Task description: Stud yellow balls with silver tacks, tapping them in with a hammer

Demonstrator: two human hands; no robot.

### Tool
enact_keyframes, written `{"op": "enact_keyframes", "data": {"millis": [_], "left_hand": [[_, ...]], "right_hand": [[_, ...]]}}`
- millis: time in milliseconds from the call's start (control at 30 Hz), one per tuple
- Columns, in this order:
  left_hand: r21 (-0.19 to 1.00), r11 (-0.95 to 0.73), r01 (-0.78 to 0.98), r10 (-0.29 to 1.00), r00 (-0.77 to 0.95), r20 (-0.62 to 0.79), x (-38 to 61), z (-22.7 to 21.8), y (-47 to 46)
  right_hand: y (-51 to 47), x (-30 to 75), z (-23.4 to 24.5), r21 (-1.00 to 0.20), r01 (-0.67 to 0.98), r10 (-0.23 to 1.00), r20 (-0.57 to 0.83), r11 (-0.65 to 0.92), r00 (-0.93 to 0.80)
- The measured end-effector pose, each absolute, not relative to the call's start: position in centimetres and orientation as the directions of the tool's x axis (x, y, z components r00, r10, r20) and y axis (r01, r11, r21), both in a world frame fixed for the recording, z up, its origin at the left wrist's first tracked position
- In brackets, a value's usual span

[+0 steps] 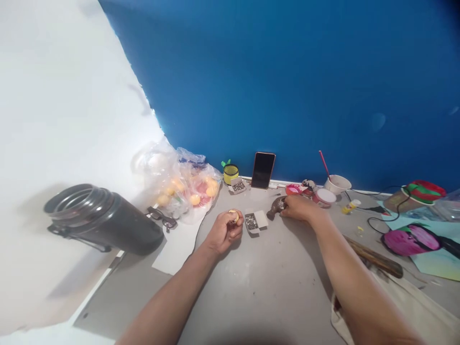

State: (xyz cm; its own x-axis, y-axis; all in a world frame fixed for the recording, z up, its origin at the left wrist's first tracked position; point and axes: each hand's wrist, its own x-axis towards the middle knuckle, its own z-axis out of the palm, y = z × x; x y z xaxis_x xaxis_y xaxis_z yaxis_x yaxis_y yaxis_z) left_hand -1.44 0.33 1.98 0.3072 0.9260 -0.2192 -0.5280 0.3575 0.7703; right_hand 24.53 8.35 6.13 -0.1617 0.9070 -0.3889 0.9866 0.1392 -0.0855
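The left hand [223, 233] is above the grey table [247, 292], left of its middle, with thumb and fingers pinched on a small yellowish piece [233, 217]. The piece is mostly covered by the fingers; its full shape cannot be determined.

The right hand [299, 208] reaches toward the back edge and touches the hammer [276, 207] just behind its head. Whether the fingers close fully around it cannot be told. The hammer lies on the table, head toward the middle, its wooden handle running beneath the right forearm toward the right edge.

Between the hands stands an open box [262, 219] of small silvery metal pieces, near the left fingertips and apart from the hammer head. A second box [236, 180], also open and similarly filled, is near the back edge beside a yellow container [230, 175].

A phone [263, 170] leans against the blue wall [273, 81] at the back edge. Right of it, along the same edge, is a white cup [339, 185] with a red stick [324, 164] in it. At the back left corner lies a clear plastic bag [168, 165] holding yellow and orange objects; a dark flask [122, 223] is near the left edge.
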Motion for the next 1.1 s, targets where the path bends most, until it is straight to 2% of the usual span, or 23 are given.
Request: {"op": "enact_keyframes", "data": {"millis": [133,233,300,400,500,633,733,1100], "left_hand": [[0.822,0.307,-0.479,0.941,0.281,-0.188,-1.6,2.0,0.4],[0.846,0.264,-0.463,0.956,0.243,-0.165,-1.8,2.2,0.5],[0.870,0.236,-0.433,0.963,0.221,-0.152,-1.9,2.4,0.6],[0.897,0.221,-0.384,0.966,0.212,-0.147,-2.0,2.5,0.7],[0.914,0.207,-0.348,0.967,0.212,-0.138,-1.9,2.2,0.7],[0.979,0.113,-0.171,0.986,0.140,-0.089,-1.7,1.6,0.5],[0.995,0.056,-0.085,0.988,0.149,-0.042,-1.5,1.3,0.4],[0.987,0.092,-0.135,0.991,0.105,-0.078,-1.0,1.3,0.5]], "right_hand": [[8.4,24.7,6.2,-0.027,0.988,0.913,-0.379,0.150,-0.149],[7.7,24.2,7.4,0.021,0.989,0.942,-0.307,0.147,-0.134],[6.8,23.1,8.3,0.007,0.984,0.962,-0.211,0.179,-0.173],[5.2,20.3,8.9,-0.090,0.940,0.936,-0.107,0.328,-0.336],[4.1,17.6,8.0,-0.156,0.856,0.851,-0.117,0.493,-0.512],[3.8,15.9,5.7,-0.144,0.792,0.777,-0.155,0.594,-0.610],[3.9,15.6,4.6,-0.121,0.791,0.777,-0.148,0.600,-0.612],[4.2,15.7,4.1,-0.094,0.811,0.793,-0.171,0.577,-0.584]]}}
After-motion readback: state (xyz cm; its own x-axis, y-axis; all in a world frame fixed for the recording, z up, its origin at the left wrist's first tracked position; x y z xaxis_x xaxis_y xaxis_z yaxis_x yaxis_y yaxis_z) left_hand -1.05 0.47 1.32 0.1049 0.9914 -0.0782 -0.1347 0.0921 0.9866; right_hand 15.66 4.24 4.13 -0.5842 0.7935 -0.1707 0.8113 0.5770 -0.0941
